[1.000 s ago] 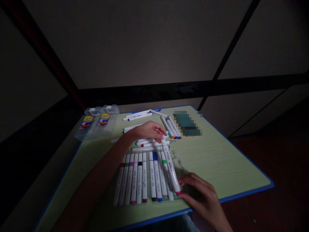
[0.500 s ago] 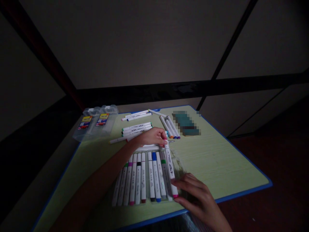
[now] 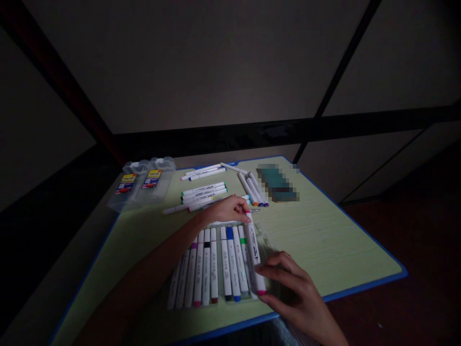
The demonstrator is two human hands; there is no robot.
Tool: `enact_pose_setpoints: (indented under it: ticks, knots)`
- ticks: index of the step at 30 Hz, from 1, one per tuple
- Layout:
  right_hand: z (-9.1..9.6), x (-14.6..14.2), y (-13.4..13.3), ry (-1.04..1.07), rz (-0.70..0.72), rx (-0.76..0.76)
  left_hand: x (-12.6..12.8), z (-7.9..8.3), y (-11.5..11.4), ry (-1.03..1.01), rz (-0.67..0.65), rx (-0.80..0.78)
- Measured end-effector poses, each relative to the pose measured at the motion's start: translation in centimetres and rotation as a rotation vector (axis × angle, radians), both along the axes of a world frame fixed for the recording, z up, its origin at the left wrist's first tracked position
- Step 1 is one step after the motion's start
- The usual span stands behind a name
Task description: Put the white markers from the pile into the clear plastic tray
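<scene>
A white marker with pink ends lies lengthwise along the right side of a clear plastic case. My left hand pinches its far end between thumb and fingers. At the near end, my right hand has thumb and forefinger against the barrel. To the left of this marker, several white markers rest side by side in the case, with black, blue, green, purple and brown bands or tips. My left forearm covers the upper parts of the leftmost ones.
Loose markers lie in groups beyond my left hand, with more markers farther right. Clear empty cases stand at the back left. A blurred green object lies at the back right. The table has a blue edge.
My left hand has sunk slightly, still at the marker's far end. The fingers of my right hand have shifted a little, and the marker has barely moved.
</scene>
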State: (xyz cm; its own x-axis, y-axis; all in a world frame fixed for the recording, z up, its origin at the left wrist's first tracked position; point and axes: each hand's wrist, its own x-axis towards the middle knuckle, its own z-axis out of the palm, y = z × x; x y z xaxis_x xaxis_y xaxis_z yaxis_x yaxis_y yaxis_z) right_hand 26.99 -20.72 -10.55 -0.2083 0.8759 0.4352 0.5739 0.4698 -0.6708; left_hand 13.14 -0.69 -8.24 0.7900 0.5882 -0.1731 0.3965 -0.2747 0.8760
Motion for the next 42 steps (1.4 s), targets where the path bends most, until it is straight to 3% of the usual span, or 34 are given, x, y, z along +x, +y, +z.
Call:
enact_pose_setpoints:
  ticks: [9, 19, 27, 42]
  knots:
    - [0.3, 0.2, -0.1, 0.018, 0.066, 0.045, 0.1, -0.1, 0.1, -0.01, 0.023, -0.039]
    - [0.7, 0.0, 0.1, 0.001, 0.144, -0.039, 0.0, -1.0, 0.8, -0.08, -0.016, 0.044]
    - [0.8, 0.1, 0.0, -0.017, 0.167, -0.06, 0.5, -1.6, 0.1, -0.133, 0.085, 0.013]
    - [0.8, 0.1, -0.1, 0.003, 0.151, -0.083, 1.0, -0.9, -0.8, -0.126, 0.142, 0.007]
